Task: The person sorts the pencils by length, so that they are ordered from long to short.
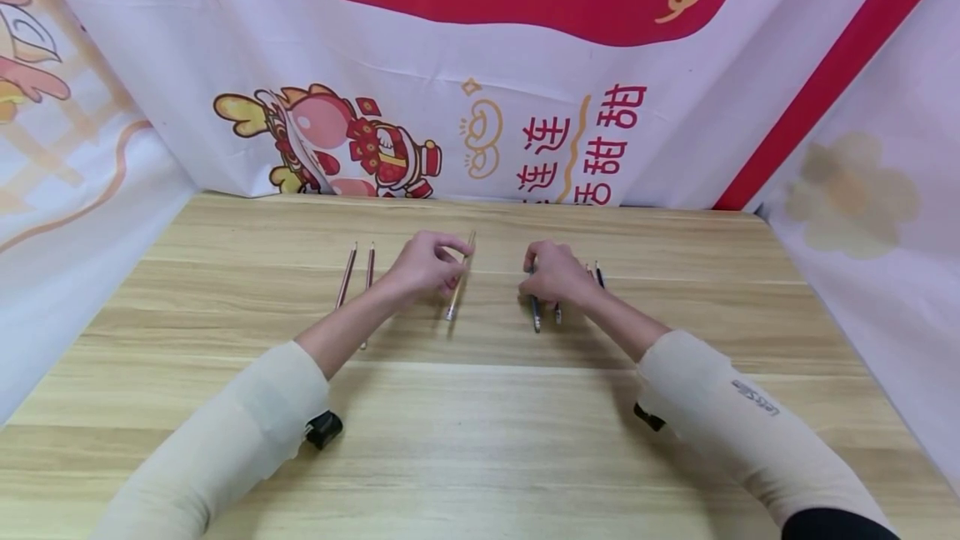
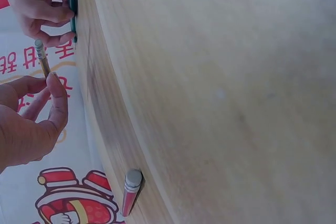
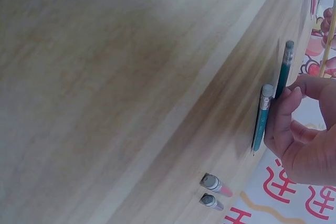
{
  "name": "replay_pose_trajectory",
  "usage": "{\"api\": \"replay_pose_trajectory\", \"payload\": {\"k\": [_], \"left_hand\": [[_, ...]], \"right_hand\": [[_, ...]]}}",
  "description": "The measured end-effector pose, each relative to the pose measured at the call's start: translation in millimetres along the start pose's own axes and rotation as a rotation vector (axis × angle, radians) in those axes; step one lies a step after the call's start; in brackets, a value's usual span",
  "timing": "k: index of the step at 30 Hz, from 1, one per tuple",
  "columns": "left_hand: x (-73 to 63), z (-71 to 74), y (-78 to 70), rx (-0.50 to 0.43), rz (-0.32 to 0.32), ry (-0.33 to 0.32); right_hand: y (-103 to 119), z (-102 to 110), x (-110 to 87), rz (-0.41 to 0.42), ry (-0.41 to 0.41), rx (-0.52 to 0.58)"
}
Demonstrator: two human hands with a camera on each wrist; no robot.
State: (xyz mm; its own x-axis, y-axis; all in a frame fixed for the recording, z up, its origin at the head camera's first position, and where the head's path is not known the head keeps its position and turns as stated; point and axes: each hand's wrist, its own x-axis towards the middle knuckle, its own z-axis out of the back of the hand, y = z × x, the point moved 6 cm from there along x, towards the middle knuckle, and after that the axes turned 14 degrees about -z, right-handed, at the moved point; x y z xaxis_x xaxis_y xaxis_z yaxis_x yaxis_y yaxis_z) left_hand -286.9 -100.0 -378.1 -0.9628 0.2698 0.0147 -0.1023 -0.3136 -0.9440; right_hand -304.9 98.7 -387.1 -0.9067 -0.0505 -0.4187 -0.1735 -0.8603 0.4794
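My left hand pinches a yellow pencil between thumb and fingertips, its eraser end toward me. In the left wrist view that pencil appears lifted off the tabletop. Across from it, my right hand has thumb and finger on a dark green pencil. A second green pencil lies right beside those fingers. The lower tips of the right fingers are partly hidden in the head view.
Two reddish pencils lie side by side left of my left hand. More pencils lie behind my right wrist, partly covered by it. The wooden table meets a printed cloth at its back edge.
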Motion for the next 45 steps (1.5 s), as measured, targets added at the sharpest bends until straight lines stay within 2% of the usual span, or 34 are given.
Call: {"api": "replay_pose_trajectory", "payload": {"k": [6,17,26,38,45], "left_hand": [[-0.7,2.1,1.6,0.014,0.009,-0.004],[-7.1,8.6,4.1,0.038,0.022,0.012],[-12.4,17.1,6.0,0.069,0.013,0.012],[-16.9,29.1,13.0,0.088,0.004,0.023],[-19.5,33.9,18.1,0.093,0.020,0.021]], "right_hand": [[-2,1,1.1,0.030,0.007,0.025],[-4,3,-6.6,0.081,0.065,0.199],[0,0,-8.1,0.095,0.041,0.233],[2,-4,-9.9,0.095,0.053,0.282],[3,-6,-10.0,0.105,0.069,0.289]]}}
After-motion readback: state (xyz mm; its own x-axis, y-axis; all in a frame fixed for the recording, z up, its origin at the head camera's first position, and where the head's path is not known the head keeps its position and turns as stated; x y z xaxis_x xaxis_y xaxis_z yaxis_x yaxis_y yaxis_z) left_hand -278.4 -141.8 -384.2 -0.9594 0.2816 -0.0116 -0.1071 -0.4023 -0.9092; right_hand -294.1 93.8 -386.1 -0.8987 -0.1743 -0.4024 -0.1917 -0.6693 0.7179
